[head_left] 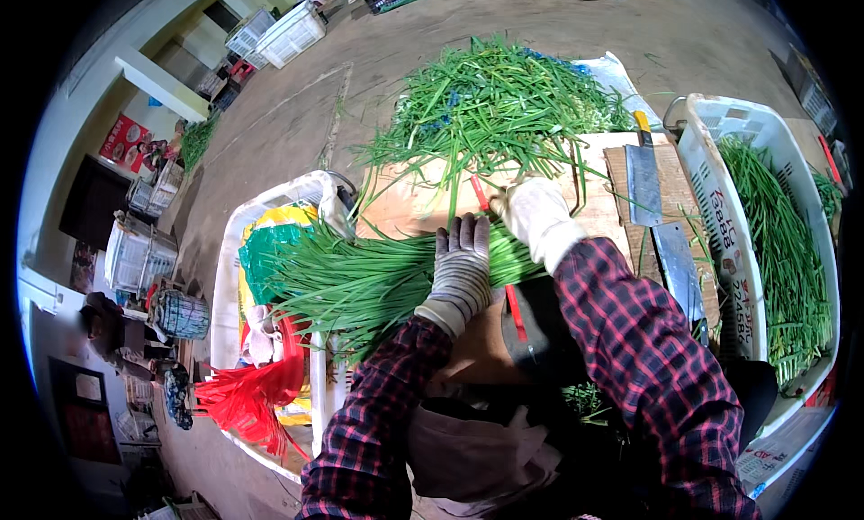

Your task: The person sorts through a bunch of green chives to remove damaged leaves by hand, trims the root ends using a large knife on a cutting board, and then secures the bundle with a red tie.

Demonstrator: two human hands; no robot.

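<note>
A bunch of long green garlic chives (378,272) lies across the wooden board (409,196), leaves to the left and pale stems to the right. My left hand (461,263), in a striped glove, rests flat on the bunch with fingers stretched out. Just above the stem end, my right hand (537,216), in a white glove, has its fingers curled closed; what they hold, if anything, is hidden. A red tie strip (516,313) runs beneath the bunch, its far end beside the right fingertips. Loose chives (486,106) are heaped at the board's far side.
Right of the board lie a yellow-handled cleaver (643,185) and another blade (677,263). A white crate (756,250) holding chives stands at right. At left, another white crate (225,277) carries bags and a bundle of red strips (261,389). More crates (291,34) stand farther off.
</note>
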